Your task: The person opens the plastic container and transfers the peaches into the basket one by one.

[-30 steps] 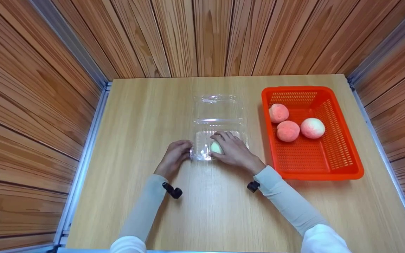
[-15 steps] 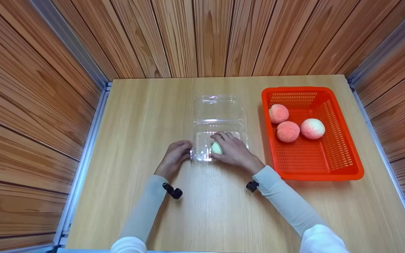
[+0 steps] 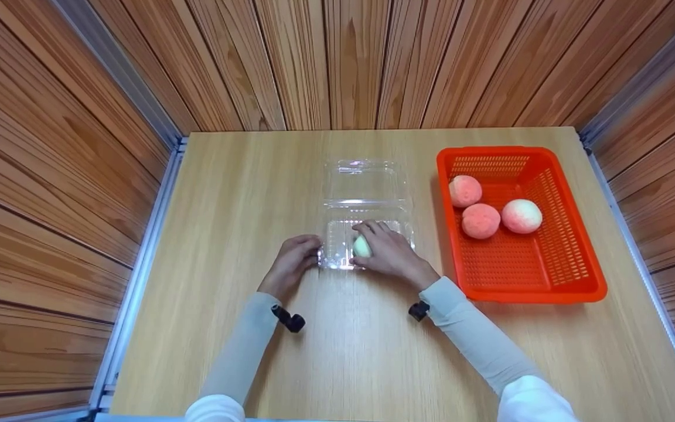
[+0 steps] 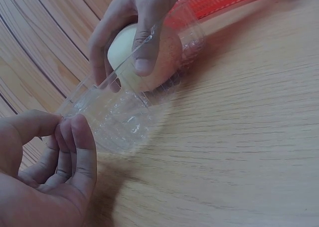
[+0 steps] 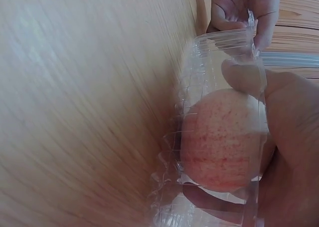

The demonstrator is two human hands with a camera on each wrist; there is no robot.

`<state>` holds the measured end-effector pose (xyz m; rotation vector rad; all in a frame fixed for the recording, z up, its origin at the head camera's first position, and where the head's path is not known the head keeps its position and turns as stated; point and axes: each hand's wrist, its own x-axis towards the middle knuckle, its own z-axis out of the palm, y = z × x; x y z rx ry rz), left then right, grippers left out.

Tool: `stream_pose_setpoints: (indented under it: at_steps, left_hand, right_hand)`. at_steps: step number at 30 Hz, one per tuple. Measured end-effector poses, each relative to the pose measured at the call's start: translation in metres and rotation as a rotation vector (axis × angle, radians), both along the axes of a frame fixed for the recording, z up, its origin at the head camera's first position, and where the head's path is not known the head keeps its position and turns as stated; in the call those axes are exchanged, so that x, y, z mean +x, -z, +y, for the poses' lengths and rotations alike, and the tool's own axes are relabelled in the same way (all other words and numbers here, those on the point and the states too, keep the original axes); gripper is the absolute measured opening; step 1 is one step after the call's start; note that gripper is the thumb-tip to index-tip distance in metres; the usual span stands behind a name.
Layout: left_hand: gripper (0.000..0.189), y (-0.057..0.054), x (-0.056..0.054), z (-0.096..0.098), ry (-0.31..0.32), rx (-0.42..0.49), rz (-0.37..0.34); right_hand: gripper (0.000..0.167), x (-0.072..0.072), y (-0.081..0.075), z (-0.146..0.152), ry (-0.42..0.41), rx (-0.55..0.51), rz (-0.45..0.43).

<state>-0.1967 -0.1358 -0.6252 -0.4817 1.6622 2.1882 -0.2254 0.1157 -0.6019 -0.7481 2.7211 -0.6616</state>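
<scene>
A clear plastic clamshell box stands unfolded on the table, its lid lying back on the far side. Inside the near half, toward its right, sits a peach, pale on top and reddish below. My right hand reaches down over the peach and grips it between thumb and fingers; the palm hides much of it from the head view. At the box's left edge, my left hand pinches the rim between thumb and fingertips, as the left wrist view shows.
An orange-red plastic basket stands right of the box. Three peaches lie in it: a pink one at the left wall, another pink peach and a whitish peach. Wood-patterned walls surround the table.
Hardly anything moves. Both hands keep their places on the box and the peach, and the whole view shifts very slightly.
</scene>
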Motion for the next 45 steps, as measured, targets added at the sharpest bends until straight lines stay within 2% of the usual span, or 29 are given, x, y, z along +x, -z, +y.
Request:
stream_pose_setpoints:
  at_steps: [11,18,25,32,39,45]
  left_hand:
    - [0.025,0.0000,0.0005,0.0023,-0.017,0.023,0.015]
    - [0.025,0.0010,-0.0010,0.0021,0.001,0.014,0.022]
    - [0.022,0.0004,-0.0004,0.0025,-0.014,0.017,0.008]
    - [0.024,0.0003,-0.0002,0.0015,-0.015,0.003,0.004]
    - [0.013,0.0004,0.0004,0.0022,-0.033,0.028,0.015]
    - [0.018,0.0000,0.0002,0.0026,-0.029,0.021,0.022]
  right_hand:
    - [0.073,-0.0036,0.0035,0.0002,0.007,-0.012,0.031]
    - [0.061,-0.0037,0.0068,0.0010,-0.017,-0.052,0.093]
    - [0.055,-0.0034,0.0062,0.0005,-0.001,-0.054,0.071]
    - [0.049,-0.0041,0.0078,0.0003,-0.009,-0.081,0.102]
    - [0.049,-0.0051,0.0086,0.0000,0.006,-0.082,0.090]
    - [0.048,-0.0056,0.0086,-0.0002,0.011,-0.071,0.074]
